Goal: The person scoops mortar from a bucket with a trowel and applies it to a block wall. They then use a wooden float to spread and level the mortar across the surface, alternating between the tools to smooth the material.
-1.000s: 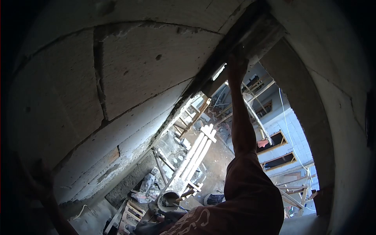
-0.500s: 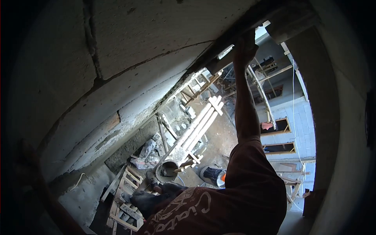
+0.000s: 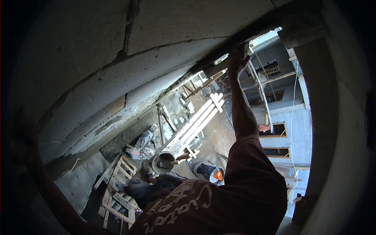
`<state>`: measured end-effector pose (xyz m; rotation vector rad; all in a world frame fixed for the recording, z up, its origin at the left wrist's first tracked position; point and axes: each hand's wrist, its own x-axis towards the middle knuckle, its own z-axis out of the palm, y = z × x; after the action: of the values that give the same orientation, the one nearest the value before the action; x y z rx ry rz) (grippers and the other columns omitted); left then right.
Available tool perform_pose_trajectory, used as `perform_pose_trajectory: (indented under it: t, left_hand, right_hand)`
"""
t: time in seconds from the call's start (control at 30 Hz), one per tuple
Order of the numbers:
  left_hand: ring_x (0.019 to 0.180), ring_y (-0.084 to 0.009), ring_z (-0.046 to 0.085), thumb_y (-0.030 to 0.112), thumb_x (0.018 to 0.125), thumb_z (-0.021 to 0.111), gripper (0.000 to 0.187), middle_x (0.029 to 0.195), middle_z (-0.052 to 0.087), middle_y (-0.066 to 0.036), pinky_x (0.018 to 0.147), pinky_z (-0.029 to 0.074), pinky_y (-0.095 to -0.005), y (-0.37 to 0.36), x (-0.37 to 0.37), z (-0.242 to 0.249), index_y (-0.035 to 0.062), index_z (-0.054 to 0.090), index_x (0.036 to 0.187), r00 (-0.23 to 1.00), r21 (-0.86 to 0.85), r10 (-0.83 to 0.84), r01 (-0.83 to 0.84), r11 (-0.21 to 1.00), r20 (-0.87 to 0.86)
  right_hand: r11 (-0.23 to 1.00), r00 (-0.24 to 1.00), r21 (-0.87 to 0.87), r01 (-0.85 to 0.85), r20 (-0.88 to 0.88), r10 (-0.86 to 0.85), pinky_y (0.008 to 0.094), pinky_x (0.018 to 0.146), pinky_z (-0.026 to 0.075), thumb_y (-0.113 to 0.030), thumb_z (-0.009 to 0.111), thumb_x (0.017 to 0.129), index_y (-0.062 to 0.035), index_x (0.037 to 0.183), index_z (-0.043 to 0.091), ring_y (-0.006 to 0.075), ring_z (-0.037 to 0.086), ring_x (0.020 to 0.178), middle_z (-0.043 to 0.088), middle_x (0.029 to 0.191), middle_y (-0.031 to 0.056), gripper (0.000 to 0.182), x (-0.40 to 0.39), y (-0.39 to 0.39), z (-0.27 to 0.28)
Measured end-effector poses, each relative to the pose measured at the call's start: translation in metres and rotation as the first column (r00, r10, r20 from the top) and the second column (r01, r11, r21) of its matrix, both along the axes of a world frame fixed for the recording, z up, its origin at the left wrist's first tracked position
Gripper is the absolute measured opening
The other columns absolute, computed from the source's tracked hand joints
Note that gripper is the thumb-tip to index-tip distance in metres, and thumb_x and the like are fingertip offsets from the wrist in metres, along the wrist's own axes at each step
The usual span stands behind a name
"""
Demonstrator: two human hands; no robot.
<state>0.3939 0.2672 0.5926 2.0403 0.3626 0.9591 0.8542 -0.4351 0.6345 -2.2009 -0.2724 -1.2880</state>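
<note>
My right hand (image 3: 238, 64) is raised on an outstretched arm at the top of the view, close under the dark lower edge of the block wall (image 3: 172, 51). Its fingers close round a flat dark tool (image 3: 215, 68), whose broad end shows left of the hand along that edge. Shadow hides its handle and exact kind. At the far left my left hand (image 3: 26, 141) lies up against the wall in deep shadow, its fingers barely visible.
Far below are a bucket (image 3: 162, 162), a dark container with an orange item (image 3: 218, 175), light poles (image 3: 199, 121), a wooden pallet (image 3: 123, 172) and a plastic sheet (image 3: 141, 145). A pole (image 3: 260, 92) and window frames (image 3: 274, 130) stand at right.
My right hand and the flat tool have shifted slightly down and left in view. My left hand and forearm show more clearly. The camera view has shifted a little.
</note>
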Motion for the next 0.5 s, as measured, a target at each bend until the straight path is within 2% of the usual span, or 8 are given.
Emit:
perform_pose_trajectory:
  t: [0.03,0.1,0.17,0.23,0.3,0.33,0.4,0.5]
  left_hand:
    - [0.096,-0.0138,0.067,0.014,0.092,0.065,0.033,0.113,0.068,-0.009,0.086,0.053,-0.0229,-0.020,0.011,0.018,-0.0033,0.061,0.120,1.000,0.002,0.008,-0.008,1.000,0.017]
    - [0.097,-0.0151,0.067,0.014,0.091,0.066,0.034,0.110,0.069,-0.008,0.087,0.053,-0.0230,-0.050,0.026,0.040,-0.0048,0.061,0.118,0.974,0.616,0.103,-0.206,0.760,0.200]
    - [0.097,-0.0163,0.067,0.018,0.090,0.068,0.038,0.108,0.070,-0.009,0.086,0.053,-0.0239,-0.042,0.016,0.039,-0.0053,0.060,0.118,0.972,0.602,0.147,-0.231,0.765,0.186]
    - [0.096,-0.0174,0.068,0.022,0.089,0.069,0.042,0.106,0.070,-0.011,0.086,0.053,-0.0247,-0.023,-0.004,0.026,-0.0058,0.059,0.119,0.977,0.609,0.155,-0.211,0.765,0.144]
    - [0.082,-0.0213,0.070,0.040,0.098,0.054,0.048,0.110,0.069,-0.013,0.070,0.057,-0.0263,0.001,-0.030,0.002,0.0007,0.059,0.124,0.837,0.971,0.547,-0.121,0.208,-0.013]
    - [0.082,-0.0213,0.070,0.040,0.098,0.054,0.048,0.110,0.069,-0.013,0.070,0.057,-0.0263,-0.005,-0.023,0.007,0.0007,0.059,0.124,0.837,0.971,0.548,-0.142,0.192,0.014]
    - [0.077,-0.0238,0.070,0.048,0.093,0.058,0.056,0.106,0.070,-0.012,0.066,0.056,-0.0324,-0.031,-0.006,0.029,0.0015,0.059,0.123,0.919,0.793,0.324,-0.367,0.486,0.226]
    - [0.085,-0.0299,0.069,0.054,0.090,0.058,0.062,0.109,0.068,-0.014,0.072,0.055,-0.0378,-0.082,0.023,0.081,0.0033,0.058,0.126,0.803,0.785,0.403,-0.561,0.261,0.439]
  right_hand:
    - [0.983,0.995,0.179,-0.040,-0.085,0.056,0.0482,0.095,0.041,-0.042,0.063,0.090,-0.0056,0.133,0.053,0.0414,0.052,0.113,0.053,0.122,0.0278,0.057,-0.013,0.009,-0.001]
    - [0.999,0.979,0.034,0.037,-0.201,-0.029,0.0470,0.096,0.040,-0.037,0.061,0.092,-0.0111,0.138,0.051,0.0396,0.051,0.115,0.054,0.128,0.0249,0.054,-0.015,0.009,0.023]
    - [0.981,0.996,-0.193,0.018,0.085,-0.002,0.0446,0.096,0.040,-0.033,0.062,0.091,-0.0041,0.137,0.050,0.0373,0.054,0.112,0.057,0.127,0.0210,0.055,0.013,-0.007,0.052]
    - [0.983,0.991,-0.159,-0.092,0.078,0.106,0.0420,0.096,0.040,-0.031,0.064,0.091,0.0002,0.137,0.049,0.0347,0.057,0.106,0.061,0.124,0.0159,0.058,-0.013,0.011,0.119]
    - [0.988,0.988,-0.112,-0.107,0.104,0.118,0.0425,0.095,0.041,-0.033,0.066,0.090,0.0014,0.134,0.049,0.0340,0.058,0.104,0.062,0.119,0.0176,0.059,-0.008,0.006,0.124]
    - [0.990,0.980,-0.061,-0.130,0.146,0.138,0.0430,0.094,0.042,-0.035,0.067,0.088,0.0026,0.132,0.050,0.0333,0.058,0.102,0.062,0.115,0.0192,0.060,-0.001,0.006,0.129]
    - [0.959,0.993,0.270,-0.085,-0.059,0.105,0.0457,0.088,0.046,-0.043,0.075,0.081,0.0053,0.116,0.047,0.0336,0.057,0.099,0.059,0.100,0.0238,0.066,0.011,-0.009,0.082]
    - [0.970,0.989,0.241,-0.024,-0.137,0.058,0.0468,0.096,0.042,-0.040,0.075,0.080,0.0055,0.124,0.046,0.0377,0.055,0.112,0.058,0.114,0.0267,0.069,-0.005,-0.003,-0.011]
